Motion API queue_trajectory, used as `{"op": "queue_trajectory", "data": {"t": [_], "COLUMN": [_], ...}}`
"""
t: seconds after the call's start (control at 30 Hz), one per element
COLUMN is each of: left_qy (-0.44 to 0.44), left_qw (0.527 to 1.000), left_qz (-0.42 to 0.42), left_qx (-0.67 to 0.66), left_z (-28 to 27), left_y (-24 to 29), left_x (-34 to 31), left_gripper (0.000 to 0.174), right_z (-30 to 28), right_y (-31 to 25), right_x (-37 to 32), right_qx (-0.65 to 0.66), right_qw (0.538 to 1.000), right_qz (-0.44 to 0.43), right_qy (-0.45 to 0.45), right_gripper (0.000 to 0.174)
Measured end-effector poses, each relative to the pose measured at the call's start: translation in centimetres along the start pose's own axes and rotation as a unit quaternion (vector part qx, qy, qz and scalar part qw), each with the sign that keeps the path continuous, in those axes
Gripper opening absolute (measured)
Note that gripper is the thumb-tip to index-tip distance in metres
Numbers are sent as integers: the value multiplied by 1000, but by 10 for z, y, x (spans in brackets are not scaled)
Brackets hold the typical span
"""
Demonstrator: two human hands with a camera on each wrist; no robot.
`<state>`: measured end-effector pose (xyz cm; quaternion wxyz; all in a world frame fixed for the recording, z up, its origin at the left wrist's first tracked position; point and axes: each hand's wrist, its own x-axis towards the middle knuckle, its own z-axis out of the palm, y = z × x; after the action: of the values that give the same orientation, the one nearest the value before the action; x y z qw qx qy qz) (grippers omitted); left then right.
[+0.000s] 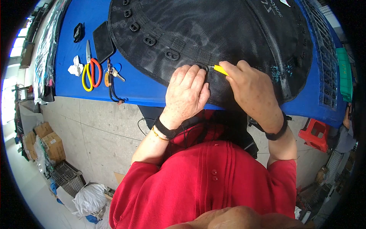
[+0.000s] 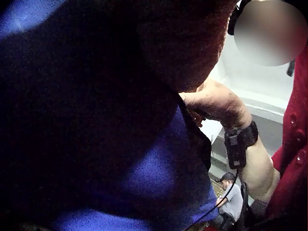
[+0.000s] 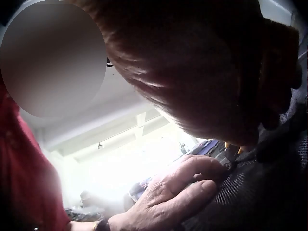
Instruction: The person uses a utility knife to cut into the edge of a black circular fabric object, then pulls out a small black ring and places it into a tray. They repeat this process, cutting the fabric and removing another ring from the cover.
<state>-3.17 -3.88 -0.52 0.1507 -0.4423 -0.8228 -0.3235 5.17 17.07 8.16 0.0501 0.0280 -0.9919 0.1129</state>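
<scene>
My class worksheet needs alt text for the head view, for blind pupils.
A person's right hand holds a yellow tool over black mesh fabric, while the left hand rests on the fabric nearby. Scissors, keys and a flat dark object lie to the left on a blue table.

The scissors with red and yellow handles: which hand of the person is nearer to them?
Left. The left hand rests on the black mesh, to the right of the scissors; the right hand, holding the yellow tool, is farther right.
</scene>
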Motion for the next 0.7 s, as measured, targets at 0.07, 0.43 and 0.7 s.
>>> {"op": "queue_trajectory", "data": {"t": [0.07, 0.43, 0.7], "left_qy": [-3, 2, 0], "left_qw": [1000, 1000, 1000], "left_qz": [0, 2, -3], "left_qx": [3, -5, -5], "left_z": [2, 1, 0], "left_y": [-1, -1, -1], "left_x": [-1, 0, 0], "left_gripper": [44, 43, 43], "right_z": [-1, -2, -4], "right_y": [1, -1, -1], "right_x": [-2, -7, -11], "right_qx": [9, 21, 11], "right_qw": [1000, 1000, 1000], "right_qz": [10, 24, 29], "right_qy": [-1, 0, -4], "right_gripper": [34, 34, 32]}}
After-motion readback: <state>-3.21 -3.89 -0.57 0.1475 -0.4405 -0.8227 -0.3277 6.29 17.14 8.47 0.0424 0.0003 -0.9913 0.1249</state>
